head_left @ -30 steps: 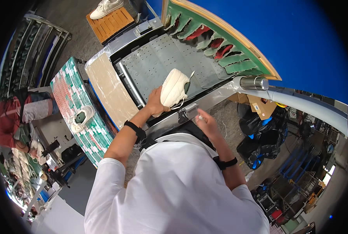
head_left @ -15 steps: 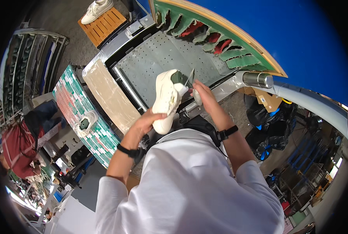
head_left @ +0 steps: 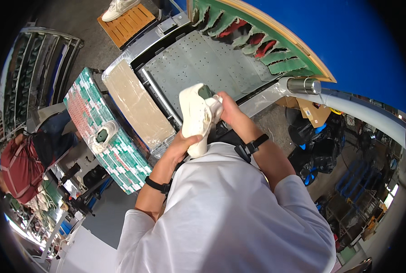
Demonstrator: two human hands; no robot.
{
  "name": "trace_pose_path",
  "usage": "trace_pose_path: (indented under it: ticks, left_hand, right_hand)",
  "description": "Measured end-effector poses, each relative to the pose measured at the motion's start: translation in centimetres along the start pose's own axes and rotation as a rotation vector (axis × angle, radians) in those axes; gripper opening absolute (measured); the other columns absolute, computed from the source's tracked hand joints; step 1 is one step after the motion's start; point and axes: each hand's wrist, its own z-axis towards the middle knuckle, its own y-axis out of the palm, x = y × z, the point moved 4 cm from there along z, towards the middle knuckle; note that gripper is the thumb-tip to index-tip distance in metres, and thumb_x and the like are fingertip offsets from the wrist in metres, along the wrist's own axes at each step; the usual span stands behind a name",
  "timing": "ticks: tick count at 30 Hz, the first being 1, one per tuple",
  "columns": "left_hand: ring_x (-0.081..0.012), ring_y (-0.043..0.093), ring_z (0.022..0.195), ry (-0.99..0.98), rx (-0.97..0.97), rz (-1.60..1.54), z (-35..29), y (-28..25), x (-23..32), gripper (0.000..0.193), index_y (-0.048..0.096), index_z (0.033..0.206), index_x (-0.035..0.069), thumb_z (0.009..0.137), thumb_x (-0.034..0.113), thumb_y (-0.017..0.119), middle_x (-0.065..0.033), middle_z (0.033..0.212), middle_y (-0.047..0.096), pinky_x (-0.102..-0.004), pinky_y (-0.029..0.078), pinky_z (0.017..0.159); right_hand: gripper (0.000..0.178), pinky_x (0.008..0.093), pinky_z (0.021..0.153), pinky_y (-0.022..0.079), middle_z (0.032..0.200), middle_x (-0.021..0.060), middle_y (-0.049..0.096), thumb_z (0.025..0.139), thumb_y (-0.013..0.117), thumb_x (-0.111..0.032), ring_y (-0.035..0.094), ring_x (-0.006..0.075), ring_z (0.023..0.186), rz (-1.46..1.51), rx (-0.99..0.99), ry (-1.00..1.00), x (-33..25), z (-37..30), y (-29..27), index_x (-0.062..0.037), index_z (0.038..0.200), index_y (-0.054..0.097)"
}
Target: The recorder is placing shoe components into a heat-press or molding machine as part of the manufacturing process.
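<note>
A cream-white sneaker [head_left: 191, 107] with a dark green lining is held in front of my body, at the near edge of the grey machine. My left hand [head_left: 180, 144] is closed round its toe end, thumb lying across the upper. At the opening end, my right hand [head_left: 230, 110] has its fingers closed on the white tongue area; the fingertips are partly hidden. No metal tool can be made out in the right hand now. A second cream sneaker [head_left: 105, 135] with a green inside rests on the green-and-white patterned surface [head_left: 87, 98] to the left.
Ahead lies a perforated grey metal bed [head_left: 180, 59], leading to a green strip curtain [head_left: 287, 66]. A metal flask [head_left: 303, 85] sits at its right corner. Another sneaker [head_left: 118, 9] stands on a wooden slatted stand [head_left: 128, 25]. At far left is a person in red [head_left: 23, 170].
My right hand has moved in from beside the shoe and closed on its tongue area. The thin metallic tool by that hand is out of sight. The whole view has shifted slightly.
</note>
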Motion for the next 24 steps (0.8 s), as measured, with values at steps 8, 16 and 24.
trace_pose_path:
  ticks: [8,16,24]
  left_hand:
    - [-0.0222,0.063,0.126,0.290,0.092,-0.050,-8.2,-5.1,0.9,0.080,0.048,0.154,0.000,0.083,0.013,0.083,-0.0091,0.141,0.064,-0.0368,0.050,0.109]
    - [-0.0285,0.070,0.119,0.303,0.253,-0.085,-5.3,-16.0,-5.9,0.083,0.045,0.157,-0.003,0.092,0.036,0.081,-0.0170,0.141,0.066,-0.0407,0.055,0.106]
    - [-0.0322,0.060,0.133,0.739,0.883,0.528,-7.8,-14.7,-2.3,0.094,0.040,0.157,-0.002,0.080,0.021,0.090,-0.0218,0.142,0.061,-0.0435,0.045,0.115]
  right_hand:
    - [0.026,0.0364,0.090,0.054,0.101,0.0060,0.071,0.103,0.055,-0.028,0.068,0.0189,0.096,-0.242,-0.307,-0.120,2.4,-6.1,9.9,-0.0058,0.104,0.068]
    - [0.032,0.0292,0.073,0.048,0.084,0.0040,0.067,0.096,0.058,-0.035,0.063,0.0155,0.078,-0.901,-0.424,-0.261,9.8,-6.2,18.4,-0.0075,0.086,0.070]
    - [0.036,0.0300,0.075,0.051,0.087,0.0068,0.070,0.098,0.056,-0.038,0.065,0.0160,0.079,-1.112,-0.268,-0.094,13.3,-4.6,16.0,-0.0055,0.093,0.072]
